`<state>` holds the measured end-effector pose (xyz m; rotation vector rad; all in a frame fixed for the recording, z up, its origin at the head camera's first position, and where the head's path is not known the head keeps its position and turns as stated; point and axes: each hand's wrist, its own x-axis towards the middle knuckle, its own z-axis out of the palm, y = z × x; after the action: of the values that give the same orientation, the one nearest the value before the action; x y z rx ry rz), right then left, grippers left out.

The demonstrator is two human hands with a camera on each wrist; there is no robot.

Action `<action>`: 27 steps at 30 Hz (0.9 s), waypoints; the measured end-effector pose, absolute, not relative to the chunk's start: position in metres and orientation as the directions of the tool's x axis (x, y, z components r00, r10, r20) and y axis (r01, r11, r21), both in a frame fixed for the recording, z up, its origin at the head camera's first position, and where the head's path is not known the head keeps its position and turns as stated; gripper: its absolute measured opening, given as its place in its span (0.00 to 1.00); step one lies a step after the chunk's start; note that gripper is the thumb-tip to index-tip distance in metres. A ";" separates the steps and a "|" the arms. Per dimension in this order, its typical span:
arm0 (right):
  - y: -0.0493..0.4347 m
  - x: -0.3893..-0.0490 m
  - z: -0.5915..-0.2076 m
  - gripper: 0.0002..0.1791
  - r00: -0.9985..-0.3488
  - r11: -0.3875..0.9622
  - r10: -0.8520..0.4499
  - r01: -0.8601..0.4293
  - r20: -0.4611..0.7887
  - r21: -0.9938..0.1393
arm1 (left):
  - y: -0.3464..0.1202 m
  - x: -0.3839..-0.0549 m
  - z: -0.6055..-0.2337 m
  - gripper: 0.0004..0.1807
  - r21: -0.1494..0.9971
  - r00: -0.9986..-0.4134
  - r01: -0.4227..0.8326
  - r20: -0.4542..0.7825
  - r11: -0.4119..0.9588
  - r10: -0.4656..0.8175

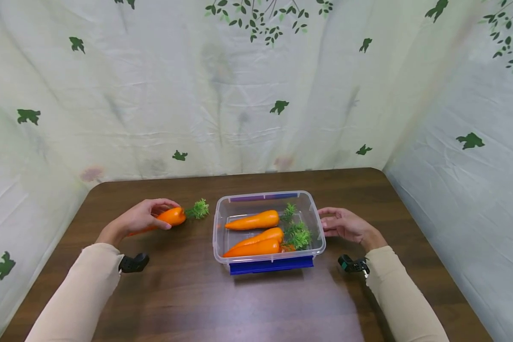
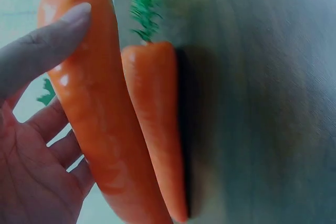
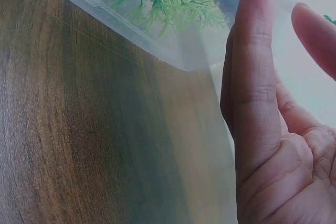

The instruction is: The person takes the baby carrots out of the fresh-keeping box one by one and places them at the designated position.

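Note:
My left hand (image 1: 150, 215) grips an orange carrot (image 2: 97, 98) with a green leafy top, thumb across its thick end. Beside it in the left wrist view, a second carrot (image 2: 153, 98) lies on the table, mostly hidden by the hand in the head view. To the right stands a clear plastic container (image 1: 216, 232) without a lid on it. Inside lie three carrots, one farther back (image 1: 256, 220) and two close together at the front (image 1: 254, 248), leaves toward the right. My right hand (image 1: 346, 224) is at the container's right side, fingers extended, fingertips right at its wall.
The brown wooden table (image 1: 188, 299) has rounded far corners. A blue latch flap (image 1: 271, 266) hangs on the container's near side. Pale curtains (image 1: 154, 95) with leaf prints surround the table behind and at both sides. Each wrist wears a black strap device (image 1: 133, 262).

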<state>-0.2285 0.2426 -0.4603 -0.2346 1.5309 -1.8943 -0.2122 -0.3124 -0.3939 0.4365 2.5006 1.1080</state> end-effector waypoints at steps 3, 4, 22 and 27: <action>0.242 -0.229 -0.461 0.19 -0.754 -0.077 -0.598 0.393 -0.273 -0.916 | -0.317 -0.212 -0.403 0.29 0.733 -0.884 0.137 -0.213 0.667 0.416; 0.242 -0.229 -0.461 0.19 -0.754 -0.078 -0.597 0.394 -0.274 -0.916 | -0.318 -0.212 -0.405 0.29 0.723 -0.885 0.140 -0.215 0.676 0.413; 0.242 -0.227 -0.461 0.20 -0.757 -0.107 -0.599 0.399 -0.261 -0.911 | -0.317 -0.204 -0.430 0.28 0.569 -0.919 0.221 -0.150 0.792 0.364; 0.242 -0.227 -0.461 0.20 -0.758 -0.105 -0.599 0.393 -0.258 -0.914 | -0.320 -0.201 -0.436 0.27 0.576 -0.920 0.241 -0.121 0.781 0.373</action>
<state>-0.2272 0.2423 -0.4614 -0.2319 1.5090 -1.9242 -0.2012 -0.3203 -0.4356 0.4810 2.7452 0.8417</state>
